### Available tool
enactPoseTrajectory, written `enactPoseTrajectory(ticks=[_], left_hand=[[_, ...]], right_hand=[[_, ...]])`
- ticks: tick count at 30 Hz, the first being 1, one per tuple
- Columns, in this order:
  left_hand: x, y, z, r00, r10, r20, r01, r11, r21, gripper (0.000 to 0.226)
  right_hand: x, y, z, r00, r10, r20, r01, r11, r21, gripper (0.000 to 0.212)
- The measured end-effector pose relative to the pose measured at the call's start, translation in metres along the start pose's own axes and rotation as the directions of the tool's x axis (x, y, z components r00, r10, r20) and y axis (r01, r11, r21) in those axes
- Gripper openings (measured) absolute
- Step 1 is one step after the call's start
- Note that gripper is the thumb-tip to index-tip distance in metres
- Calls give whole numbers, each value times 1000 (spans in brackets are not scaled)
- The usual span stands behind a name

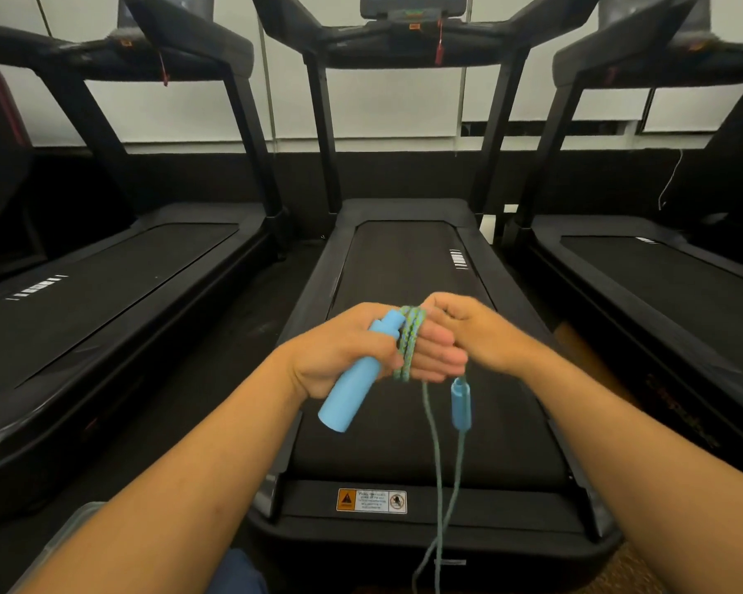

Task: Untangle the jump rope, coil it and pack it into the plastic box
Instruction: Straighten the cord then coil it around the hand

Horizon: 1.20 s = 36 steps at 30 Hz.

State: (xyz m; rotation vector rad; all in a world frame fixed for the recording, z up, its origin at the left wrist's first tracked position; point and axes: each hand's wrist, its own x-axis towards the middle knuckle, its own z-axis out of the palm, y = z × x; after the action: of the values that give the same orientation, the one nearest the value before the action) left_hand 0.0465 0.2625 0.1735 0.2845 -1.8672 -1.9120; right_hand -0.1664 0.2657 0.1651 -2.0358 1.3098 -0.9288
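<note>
Head view: we see the left hand (pixel 339 353) gripping one blue handle (pixel 354 379) of the jump rope, with several turns of green-and-blue cord (pixel 409 345) wound around its fingers, above the middle treadmill (pixel 408 259). The right hand (pixel 477 332) is curled just beside it, apparently pinching the cord, though we cannot tell for sure. The second handle (pixel 460 403) dangles below on a slack loop (pixel 436 465) that runs down out of frame. We judge the cord soft, light and limp, prone to slipping off the fingers, so the stiff handles and the wound bundle itself are the places to hold. A clear plastic box (pixel 67 529) edge shows at lower left.
</note>
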Motion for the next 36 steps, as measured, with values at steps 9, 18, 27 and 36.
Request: enactPoseTrajectory(ticks=[9, 18, 27, 36], left_hand=[[-3, 2, -25, 894, 182, -410, -252, 960, -123, 64], [-6, -11, -34, 881, 74, -467, 46, 970, 240, 56], [1, -8, -10, 966, -86, -246, 170, 923, 345, 54], [-1, -3, -8, 984, -13, -176, 48, 980, 194, 51]], right_hand=[[-12, -29, 35, 940, -3, 342, 56, 988, -145, 37], [-19, -57, -5, 983, -63, 173, 90, 984, -152, 35], [-10, -31, -21, 994, -61, -96, 56, 997, -61, 36], [1, 0, -8, 992, -43, -118, 33, 996, -84, 29]])
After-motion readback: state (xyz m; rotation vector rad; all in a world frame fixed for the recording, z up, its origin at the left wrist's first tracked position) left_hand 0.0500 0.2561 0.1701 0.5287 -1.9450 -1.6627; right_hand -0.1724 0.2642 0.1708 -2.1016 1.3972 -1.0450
